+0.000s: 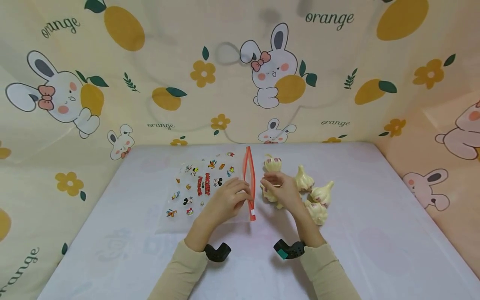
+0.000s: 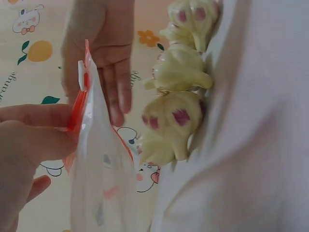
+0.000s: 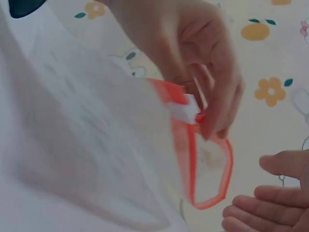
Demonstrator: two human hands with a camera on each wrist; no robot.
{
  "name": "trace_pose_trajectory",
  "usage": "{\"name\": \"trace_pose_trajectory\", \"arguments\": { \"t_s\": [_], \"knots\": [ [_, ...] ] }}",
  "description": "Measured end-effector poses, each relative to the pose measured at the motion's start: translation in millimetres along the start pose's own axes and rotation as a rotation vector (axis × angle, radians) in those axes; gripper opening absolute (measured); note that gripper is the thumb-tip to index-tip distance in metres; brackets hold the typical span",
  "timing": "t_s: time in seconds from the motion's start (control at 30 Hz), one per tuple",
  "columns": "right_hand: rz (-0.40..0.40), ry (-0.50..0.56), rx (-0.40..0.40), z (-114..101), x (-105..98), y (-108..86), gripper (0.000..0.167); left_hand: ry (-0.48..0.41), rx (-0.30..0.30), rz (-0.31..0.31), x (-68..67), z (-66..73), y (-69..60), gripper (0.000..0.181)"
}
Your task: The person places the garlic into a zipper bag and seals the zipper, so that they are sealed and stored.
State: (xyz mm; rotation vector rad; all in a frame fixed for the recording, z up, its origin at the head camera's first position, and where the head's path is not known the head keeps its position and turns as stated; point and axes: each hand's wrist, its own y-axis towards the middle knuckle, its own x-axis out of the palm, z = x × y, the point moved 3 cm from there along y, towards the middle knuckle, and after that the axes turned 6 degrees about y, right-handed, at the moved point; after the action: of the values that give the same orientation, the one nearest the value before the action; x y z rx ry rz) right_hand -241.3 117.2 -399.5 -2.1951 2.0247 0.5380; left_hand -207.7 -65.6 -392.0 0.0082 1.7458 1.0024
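Note:
A clear zip bag [image 1: 187, 183] with cartoon prints and red zip edging lies on the table, its mouth turned right and parted. My left hand [image 1: 228, 200] pinches the red edge between thumb and fingers, as the left wrist view confirms on the red strip [image 2: 79, 108]. To the right of the mouth hovers my right hand [image 1: 286, 192], fingers extended and holding nothing, above a garlic bulb [image 1: 268, 194] that it partly hides. More bulbs sit beside it: a rear garlic bulb [image 1: 272, 163] and several at the right, including the nearest garlic bulb [image 1: 317, 212].
A pale cloth covers the table [image 1: 123, 258]. Behind it rises a patterned curtain [image 1: 232, 96] with rabbits and oranges. Black wrist cameras, one on the left wrist [image 1: 218, 252] and one on the right wrist [image 1: 289, 249], stick out inward between the forearms.

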Motion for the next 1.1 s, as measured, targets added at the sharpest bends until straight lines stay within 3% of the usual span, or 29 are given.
{"name": "trace_pose_trajectory", "arguments": {
  "t_s": [0.17, 0.37, 0.7, 1.1],
  "knots": [
    [-0.034, -0.049, 0.065, 3, 7, -1.8, 0.033, 0.005, 0.0, 0.035, -8.6, 0.0, 2.2, 0.017],
    [-0.059, 0.045, 0.109, 2, 12, -2.7, 0.037, -0.008, 0.001, 0.06, -14.8, 1.2, 4.8, 0.017],
    [-0.087, 0.108, 0.176, 5, 16, -2.1, 0.033, -0.069, -0.005, 0.056, -20.9, 7.5, 9.0, 0.018],
    [-0.08, 0.109, 0.182, 11, 19, -0.7, 0.027, -0.046, -0.028, 0.024, -22.1, 13.4, 9.4, 0.014]
  ]
}}
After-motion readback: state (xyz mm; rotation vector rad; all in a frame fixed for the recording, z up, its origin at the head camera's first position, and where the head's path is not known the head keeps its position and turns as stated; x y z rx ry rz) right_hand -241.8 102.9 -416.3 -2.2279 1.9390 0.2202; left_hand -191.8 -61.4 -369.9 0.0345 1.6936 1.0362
